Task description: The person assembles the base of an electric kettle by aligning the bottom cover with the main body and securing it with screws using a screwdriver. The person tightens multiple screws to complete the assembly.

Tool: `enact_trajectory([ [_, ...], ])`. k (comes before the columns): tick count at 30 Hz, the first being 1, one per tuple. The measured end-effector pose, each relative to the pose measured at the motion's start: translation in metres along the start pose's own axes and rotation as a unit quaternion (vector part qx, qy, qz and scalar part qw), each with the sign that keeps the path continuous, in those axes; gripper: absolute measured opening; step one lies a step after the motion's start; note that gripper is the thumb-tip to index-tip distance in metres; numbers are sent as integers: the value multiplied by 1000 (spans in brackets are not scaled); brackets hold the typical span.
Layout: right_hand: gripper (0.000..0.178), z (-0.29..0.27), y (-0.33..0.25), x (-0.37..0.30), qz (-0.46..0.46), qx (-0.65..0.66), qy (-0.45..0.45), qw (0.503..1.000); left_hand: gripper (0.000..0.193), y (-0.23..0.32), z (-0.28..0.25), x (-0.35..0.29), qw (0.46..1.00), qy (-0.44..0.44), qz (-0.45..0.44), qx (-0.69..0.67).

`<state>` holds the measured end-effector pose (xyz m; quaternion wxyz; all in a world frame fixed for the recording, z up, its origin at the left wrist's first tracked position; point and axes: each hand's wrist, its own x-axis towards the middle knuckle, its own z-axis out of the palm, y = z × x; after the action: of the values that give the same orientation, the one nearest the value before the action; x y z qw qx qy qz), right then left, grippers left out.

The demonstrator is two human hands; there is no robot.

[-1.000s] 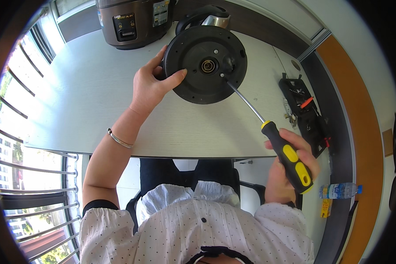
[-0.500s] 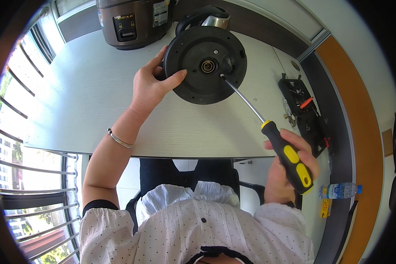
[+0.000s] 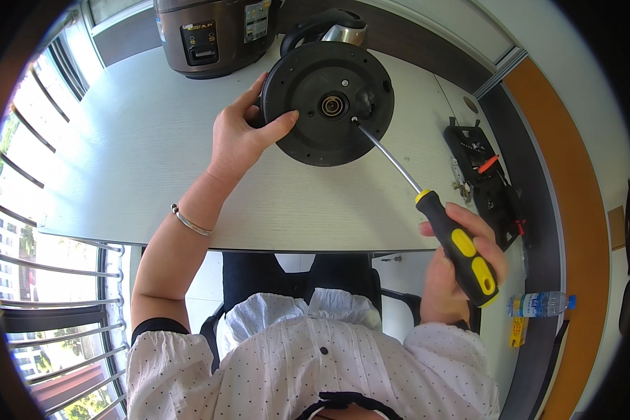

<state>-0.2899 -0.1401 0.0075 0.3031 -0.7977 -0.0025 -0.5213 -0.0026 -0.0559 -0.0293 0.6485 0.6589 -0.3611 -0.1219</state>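
Note:
An electric kettle (image 3: 346, 33) is tipped so that its round black underside (image 3: 308, 143) faces me; its black handle and part of its steel body show behind. My left hand (image 3: 241, 136) grips the left rim, thumb on the underside and fingers wrapped behind. A ringed brass-coloured connector (image 3: 332, 106) sits in the middle of the underside. In my right hand (image 3: 469, 252) is a screwdriver (image 3: 462, 245) with a black and yellow handle. Its tip meets a screw (image 3: 355, 120) just below and right of the connector. Another screw (image 3: 344, 82) shows above the connector.
A brown rice cooker (image 3: 213, 38) stands at the table's back left. On the right lies an open black tool case (image 3: 472, 150) with a red-handled tool. Nearer on that side are a water bottle (image 3: 539, 304) and a yellow package (image 3: 516, 332). The white table (image 3: 154, 154) ends before my lap.
The kettle and screwdriver have shifted very slightly, the kettle a touch to the right. Both hands keep their grip, and the tip stays at the same screw.

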Motion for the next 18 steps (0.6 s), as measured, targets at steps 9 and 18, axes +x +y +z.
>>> enact_trajectory([
  [9,61,-11,3,2,-47,35,-66,996,88,-5,2,1,1000,2,14,-10],
  [18,63,-5,-9,7,-29,-16,-59,998,88,-7,3,1,1000,10,26,-2],
])
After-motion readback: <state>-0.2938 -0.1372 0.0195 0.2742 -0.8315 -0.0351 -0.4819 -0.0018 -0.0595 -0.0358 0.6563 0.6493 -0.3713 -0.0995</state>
